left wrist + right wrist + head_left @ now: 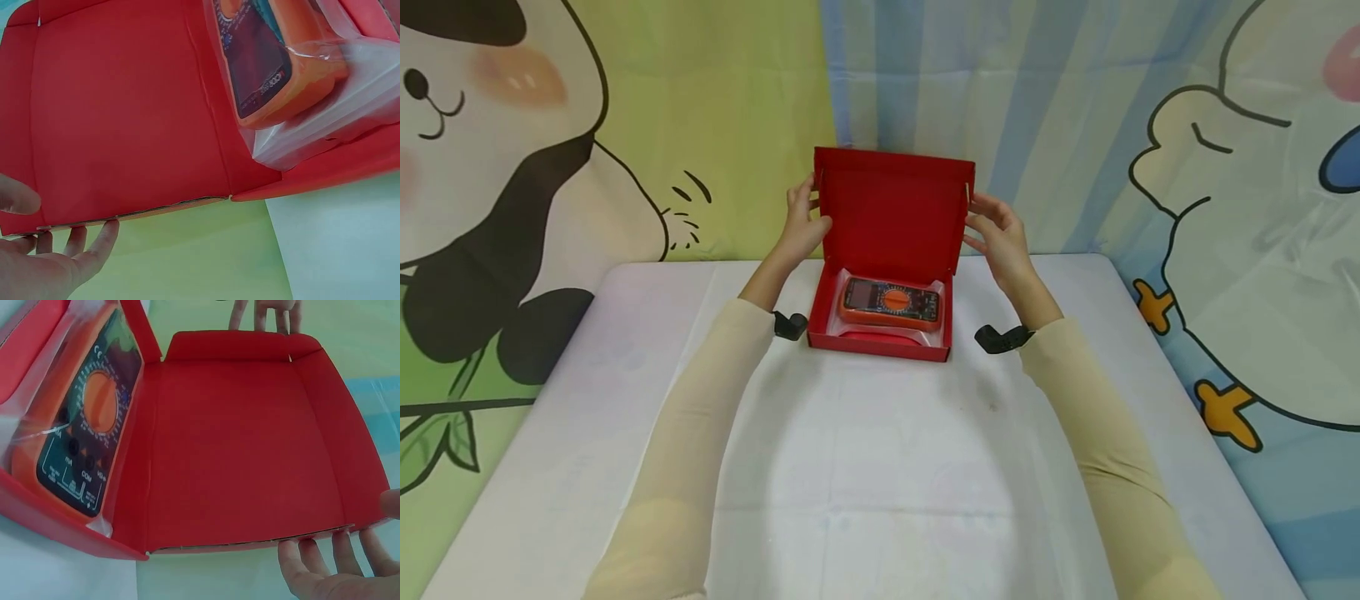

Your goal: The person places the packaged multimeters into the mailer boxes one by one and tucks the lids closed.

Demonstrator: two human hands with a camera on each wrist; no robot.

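A red cardboard box (pixel 880 351) sits near the back of the table, its lid (pixel 895 218) raised upright. Inside lies an orange multimeter (pixel 891 302) with a dark face and round dial, on clear plastic wrapping (pixel 369 75). At the lid's left edge, my left hand (pixel 802 223) holds on, thumb over the inner face and fingers along the outside. My right hand (pixel 1002 236) grips the opposite edge near the upper corner. Its fingertips (pixel 290 553) rest along the lid's side, with the thumb (pixel 391 503) at the corner.
The white-covered table (pixel 880 467) stretches from the box toward me. Behind it hangs a cartoon-printed cloth (pixel 722 100), close to the raised lid. A black wrist camera (pixel 790 326) is on my left wrist, another (pixel 1002 339) on my right.
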